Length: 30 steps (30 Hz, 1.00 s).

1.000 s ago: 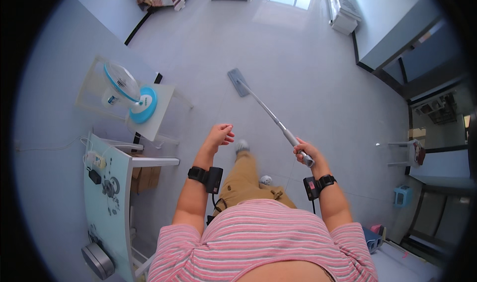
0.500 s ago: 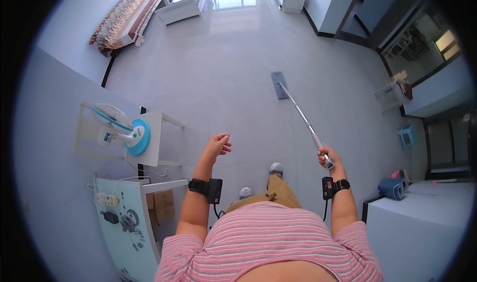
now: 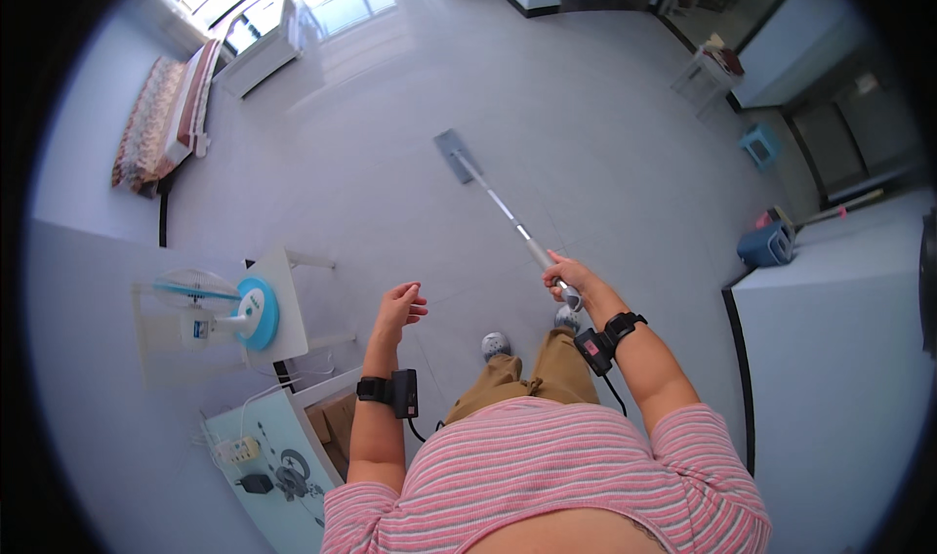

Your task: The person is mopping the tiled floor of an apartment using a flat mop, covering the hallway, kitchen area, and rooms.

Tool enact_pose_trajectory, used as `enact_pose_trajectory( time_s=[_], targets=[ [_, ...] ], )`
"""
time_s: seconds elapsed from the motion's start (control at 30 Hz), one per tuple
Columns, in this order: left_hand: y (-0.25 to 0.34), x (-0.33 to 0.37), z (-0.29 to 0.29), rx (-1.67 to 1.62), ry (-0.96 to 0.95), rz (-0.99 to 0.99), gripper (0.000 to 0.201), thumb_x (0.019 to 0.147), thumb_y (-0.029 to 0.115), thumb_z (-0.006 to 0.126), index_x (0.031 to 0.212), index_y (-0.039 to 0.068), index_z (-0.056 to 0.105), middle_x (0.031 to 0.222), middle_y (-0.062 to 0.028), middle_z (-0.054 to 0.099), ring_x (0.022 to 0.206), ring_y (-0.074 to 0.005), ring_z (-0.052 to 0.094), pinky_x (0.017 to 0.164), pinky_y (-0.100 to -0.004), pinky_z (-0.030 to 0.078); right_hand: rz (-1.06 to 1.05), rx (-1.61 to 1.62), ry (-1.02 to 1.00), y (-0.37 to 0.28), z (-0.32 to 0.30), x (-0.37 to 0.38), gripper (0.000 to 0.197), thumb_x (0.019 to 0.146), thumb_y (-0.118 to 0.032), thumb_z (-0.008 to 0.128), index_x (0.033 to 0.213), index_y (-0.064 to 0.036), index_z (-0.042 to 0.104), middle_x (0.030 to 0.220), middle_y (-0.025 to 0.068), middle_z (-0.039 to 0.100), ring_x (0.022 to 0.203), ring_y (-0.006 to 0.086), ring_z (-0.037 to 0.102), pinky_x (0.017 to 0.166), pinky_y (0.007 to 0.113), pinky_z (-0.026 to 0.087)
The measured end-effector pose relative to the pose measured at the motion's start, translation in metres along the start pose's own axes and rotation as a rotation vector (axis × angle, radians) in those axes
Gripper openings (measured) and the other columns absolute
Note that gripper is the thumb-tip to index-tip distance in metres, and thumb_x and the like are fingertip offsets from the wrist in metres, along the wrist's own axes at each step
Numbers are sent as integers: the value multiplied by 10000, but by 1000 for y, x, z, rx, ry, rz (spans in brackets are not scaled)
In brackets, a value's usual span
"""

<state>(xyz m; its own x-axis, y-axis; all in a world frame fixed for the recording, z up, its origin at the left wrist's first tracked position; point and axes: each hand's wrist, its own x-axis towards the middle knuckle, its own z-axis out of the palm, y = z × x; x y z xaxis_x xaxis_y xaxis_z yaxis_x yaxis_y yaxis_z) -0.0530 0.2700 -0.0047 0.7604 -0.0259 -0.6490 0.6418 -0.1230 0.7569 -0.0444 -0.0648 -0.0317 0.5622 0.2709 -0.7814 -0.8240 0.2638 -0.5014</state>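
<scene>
My right hand [image 3: 570, 276] is wrapped round the grey grip of a flat mop [image 3: 499, 203] with a silver pole. The pole slants away to the left. Its rectangular grey mop head [image 3: 456, 156] lies against the shiny floor tiles ahead of me. My left hand [image 3: 395, 310] hangs in the air in front of me, holding nothing. Its fingers are loosely bent and a little apart. The nearest furniture to it is a white stand with a white and blue fan [image 3: 256, 312].
A glass-topped table [image 3: 278, 481] with a power strip stands at the near left. Beyond the fan is a covered bench [image 3: 166, 115]. On the right are a white cabinet [image 3: 830, 349], a blue box [image 3: 766, 246], a blue stool [image 3: 758, 146] and a white chair [image 3: 708, 78].
My view has turned to the right, so the room appears shifted leftward. My right hand, still gripping the mop, has come in toward my middle; the mop head now appears further left.
</scene>
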Motion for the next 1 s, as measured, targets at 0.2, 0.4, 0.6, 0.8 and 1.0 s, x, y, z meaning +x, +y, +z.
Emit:
enact_pose_trajectory(
  time_s=[0.2,0.4,0.6,0.8,1.0],
  targets=[
    [25,-4,34,103,-69,21,318,813,263,453,1049,53,494,762,-42,550,614,-115,538,519,-220,412,-13,-52,-18,15,-11,-24,731,678,2,493,1294,-128,122,562,55,462,379,101,421,332,231,367],
    [2,-3,77,79,-104,-4,293,792,306,496,985,90,536,739,-51,563,596,-136,556,519,-241,426,-91,-120,-16,33,-64,-54,736,644,-11,496,1287,-76,144,565,36,474,378,102,433,338,239,370],
    [-1,-24,142,164,-163,11,343,802,288,476,1040,42,497,783,-79,573,612,-150,568,532,-256,441,-152,99,48,61,-149,-106,730,702,-21,484,1294,-74,60,584,58,490,370,104,432,334,224,371],
    [5,-36,203,234,-212,26,336,802,289,473,1037,50,503,774,-66,566,620,-141,565,525,-245,436,-297,294,149,74,-213,-154,394,699,-49,476,1078,-46,367,566,38,454,358,81,408,321,198,355],
    [2,-35,255,310,-305,12,333,798,293,474,1028,55,508,760,-53,565,625,-131,563,526,-234,436,-344,365,265,84,-255,-182,212,715,-110,473,905,-70,391,577,22,460,372,67,415,312,200,348]
  ],
)
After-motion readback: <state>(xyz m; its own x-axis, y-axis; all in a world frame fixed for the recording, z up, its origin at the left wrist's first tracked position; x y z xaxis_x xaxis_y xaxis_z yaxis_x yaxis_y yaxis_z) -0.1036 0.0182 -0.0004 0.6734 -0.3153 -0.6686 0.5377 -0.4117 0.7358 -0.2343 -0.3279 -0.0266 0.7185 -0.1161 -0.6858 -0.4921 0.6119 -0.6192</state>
